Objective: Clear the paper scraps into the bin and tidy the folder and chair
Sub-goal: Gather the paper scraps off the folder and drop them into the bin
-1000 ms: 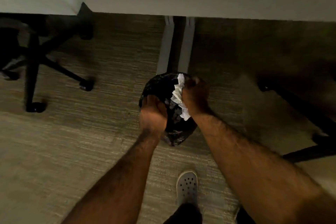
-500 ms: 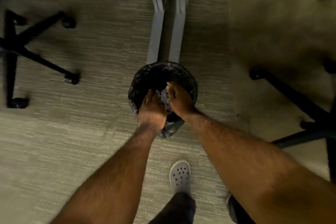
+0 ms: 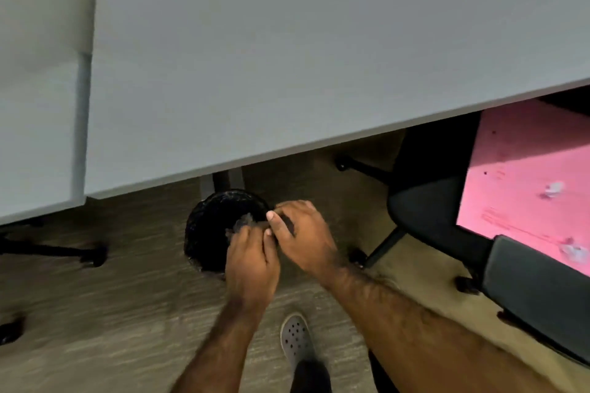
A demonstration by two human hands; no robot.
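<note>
We see the bin just beyond both hands, upright, mouth facing up. Our left hand and right hand touch over the bin's near rim, fingers curled; any grip is unclear.

One view only, from a camera worn on the person's head, looking steeply down and slightly forward past both forearms. The wide lens bends the white desk, which fills the upper half and runs tilted, lower at the left. The bin sits just below the desk edge, near the middle of the frame and close to the camera. Right of the bin, the chair is cut by the frame edge. No second view shares the scene.
</note>
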